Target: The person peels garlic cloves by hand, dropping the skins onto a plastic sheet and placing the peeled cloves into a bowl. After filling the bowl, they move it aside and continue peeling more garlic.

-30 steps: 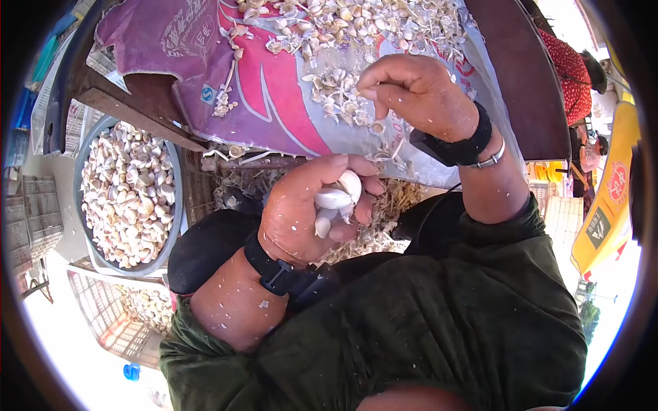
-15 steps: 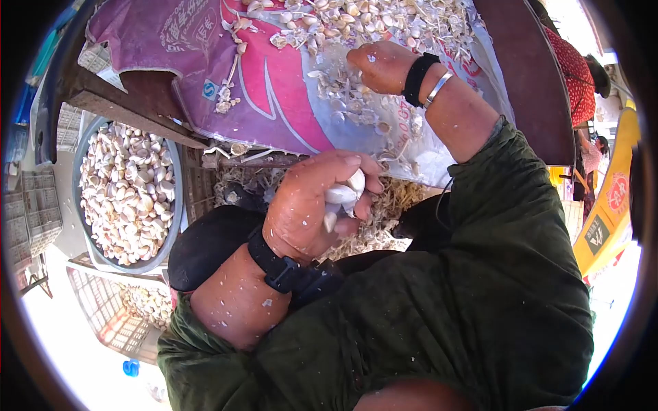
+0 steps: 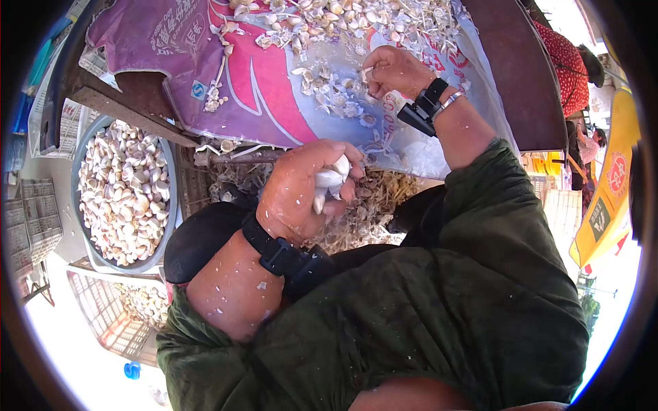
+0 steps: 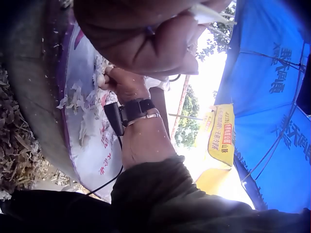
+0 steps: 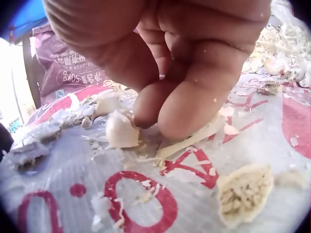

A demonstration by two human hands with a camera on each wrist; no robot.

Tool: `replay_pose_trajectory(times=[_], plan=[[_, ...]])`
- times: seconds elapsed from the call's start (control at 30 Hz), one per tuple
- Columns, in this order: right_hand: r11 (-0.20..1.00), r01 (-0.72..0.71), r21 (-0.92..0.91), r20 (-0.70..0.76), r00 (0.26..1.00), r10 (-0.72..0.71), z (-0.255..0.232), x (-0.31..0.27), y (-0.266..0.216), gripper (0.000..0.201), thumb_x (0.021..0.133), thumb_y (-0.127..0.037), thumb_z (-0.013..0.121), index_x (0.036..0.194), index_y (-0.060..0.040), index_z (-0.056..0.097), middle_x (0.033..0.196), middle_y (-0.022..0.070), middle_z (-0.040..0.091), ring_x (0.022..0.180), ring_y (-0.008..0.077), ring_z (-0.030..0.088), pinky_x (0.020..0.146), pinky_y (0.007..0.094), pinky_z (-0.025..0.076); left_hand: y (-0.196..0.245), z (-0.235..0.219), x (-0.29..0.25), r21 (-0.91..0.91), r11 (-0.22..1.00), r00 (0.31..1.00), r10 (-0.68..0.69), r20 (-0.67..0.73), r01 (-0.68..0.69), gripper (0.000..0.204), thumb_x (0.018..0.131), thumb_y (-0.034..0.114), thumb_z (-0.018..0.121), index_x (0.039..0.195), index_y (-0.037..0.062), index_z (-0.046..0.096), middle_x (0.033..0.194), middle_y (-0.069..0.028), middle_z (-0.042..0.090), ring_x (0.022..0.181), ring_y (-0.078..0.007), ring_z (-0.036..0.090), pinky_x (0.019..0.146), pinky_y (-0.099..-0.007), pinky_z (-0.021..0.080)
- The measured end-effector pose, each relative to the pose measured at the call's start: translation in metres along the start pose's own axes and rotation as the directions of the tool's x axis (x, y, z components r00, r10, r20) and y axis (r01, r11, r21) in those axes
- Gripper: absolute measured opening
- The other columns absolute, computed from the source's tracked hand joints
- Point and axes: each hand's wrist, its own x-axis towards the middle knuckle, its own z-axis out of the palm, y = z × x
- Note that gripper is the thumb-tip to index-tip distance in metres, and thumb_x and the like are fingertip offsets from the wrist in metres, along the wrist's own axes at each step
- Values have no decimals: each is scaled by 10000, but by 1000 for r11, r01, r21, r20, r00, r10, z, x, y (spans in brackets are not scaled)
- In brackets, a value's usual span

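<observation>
In the head view, my left hand (image 3: 291, 188) grips several white garlic cloves (image 3: 330, 179) in its curled fingers, palm side up, just off the near edge of the printed sack. That hand fills the top of the left wrist view, with a pale stalk-like bit (image 4: 206, 14) at its fingers. Over the sack (image 3: 384, 130), my right hand (image 3: 401, 72) pinches downward, thumb and fingertips together at a whitish garlic clove (image 5: 121, 130). Close under those fingertips lies a thin strip of dry peel (image 5: 189, 141). A root-end disc (image 5: 245, 194) rests nearer the camera.
Many loose cloves and peelings (image 3: 343, 17) are heaped farther up the sack. At left stands a grey basin (image 3: 173, 205) full of cloves, above a plastic crate (image 3: 103, 308). Peel litter (image 3: 363, 226) lies below the sack's edge. Another person in red (image 3: 562, 68) is at right.
My right hand swept away over the peelings, its back turning upward, then came slightly back with fingertips at a clove. The left hand kept its hold on the cloves, shifting little.
</observation>
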Motion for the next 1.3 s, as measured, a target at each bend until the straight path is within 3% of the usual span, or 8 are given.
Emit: replay_pose_trajectory(times=[0.3,0.4,0.5,0.77,0.87,1.1,1.2,1.3], plan=[[726,79,683,205,933,-295,39,-89,-61,192,920,-51,572,1087,43,580,795,111,655,644,173,671,629,314,577,-5,-2,4,-10,1000,999,-11,-30,11,245,894,261,546,927,28,614,805,-66,608,607,-129,555,453,-244,389],[649,76,757,332,811,-481,58,-158,-128,110,889,19,614,998,29,611,854,104,666,638,145,661,568,253,534,-6,-3,1,-25,1000,1000,-16,4,16,218,876,253,563,914,49,629,798,-61,612,609,-139,564,458,-260,385],[363,119,924,325,255,-911,85,-188,-156,229,859,90,602,1082,129,567,964,270,636,723,363,653,589,390,539,-8,-3,-3,-15,1000,999,7,49,-6,208,880,232,554,880,36,624,780,-64,602,598,-138,559,446,-258,379],[67,332,941,42,84,-996,115,-220,-155,258,868,-156,729,968,68,650,827,155,657,673,250,663,506,307,534,-11,-2,-16,78,997,999,-5,44,2,226,881,247,549,886,29,611,794,-79,603,582,-137,556,435,-248,363],[-139,311,940,-256,375,-891,135,-236,-159,300,846,-177,755,969,76,649,854,152,665,681,247,671,478,276,535,-12,-2,-17,91,996,998,-15,69,8,232,884,253,543,905,32,607,798,-81,605,585,-138,560,435,-245,358],[-86,270,959,-173,315,-933,118,-214,-164,252,835,-134,763,947,66,659,841,137,662,674,224,669,478,283,539,-11,3,-16,114,993,995,-39,89,29,323,903,297,521,884,-10,622,751,-79,600,584,-125,554,408,-232,343],[-12,208,978,-115,491,-864,103,-213,-162,172,852,-69,723,942,63,659,833,148,658,670,201,667,458,283,522,-7,6,-18,107,993,985,-58,162,41,357,915,319,500,916,-16,623,775,-85,611,593,-127,558,410,-234,345],[338,467,817,147,399,-905,68,-185,-151,277,824,-51,751,1017,118,645,820,168,682,656,234,676,539,312,538,-8,10,-17,4,995,978,-99,182,100,430,939,362,449,987,-29,621,808,-89,628,618,-137,569,418,-239,357]])
